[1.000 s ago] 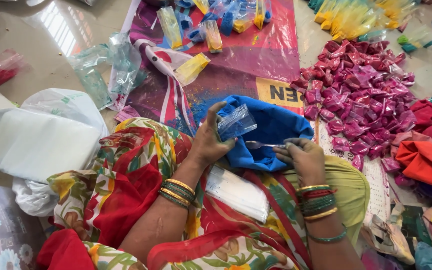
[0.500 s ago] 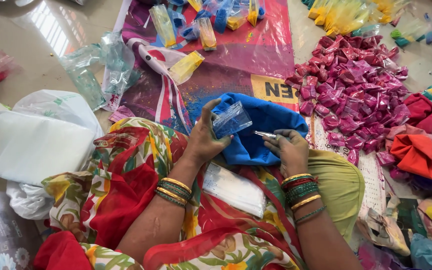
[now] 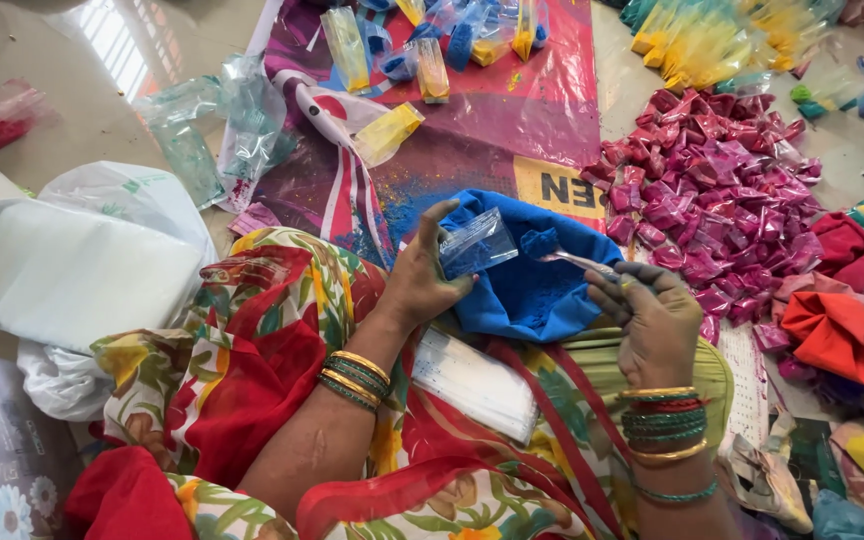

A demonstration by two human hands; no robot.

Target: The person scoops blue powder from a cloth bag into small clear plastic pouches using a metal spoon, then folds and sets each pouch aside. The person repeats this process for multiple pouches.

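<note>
Nearest the camera, a lap draped in red and floral cloth (image 3: 252, 400) fills the bottom of the view, with a flat stack of clear empty pouches (image 3: 477, 385) resting on it between the two forearms.

Just beyond, the left hand (image 3: 422, 280) holds a small clear pouch (image 3: 477, 243) upright over a mound of blue powder (image 3: 537, 275). Its grip is a pinch, thumb and fingers closed on the pouch's near edge, the other fingers raised. The pouch looks to carry only a little blue at the bottom, so this one reads as barely begun.

The right hand (image 3: 652, 325) sits at the right edge of the powder, fingers curled around a thin spoon-like tool (image 3: 577, 262) whose tip points left toward the pouch mouth. Its grip is clenched on the handle.

Farther right lies a large heap of knotted magenta packets (image 3: 712, 190), and by it bundles of red and orange cloth (image 3: 842, 320). To the left, on the floor, sits a white plastic bag (image 3: 82, 260).

Farthest off, on the printed sheet (image 3: 512, 110), stand several filled pouches in yellow and blue (image 3: 432, 70).

Judging by these piles, a great many packets are done in other colours, while the blue mound is still large.
</note>
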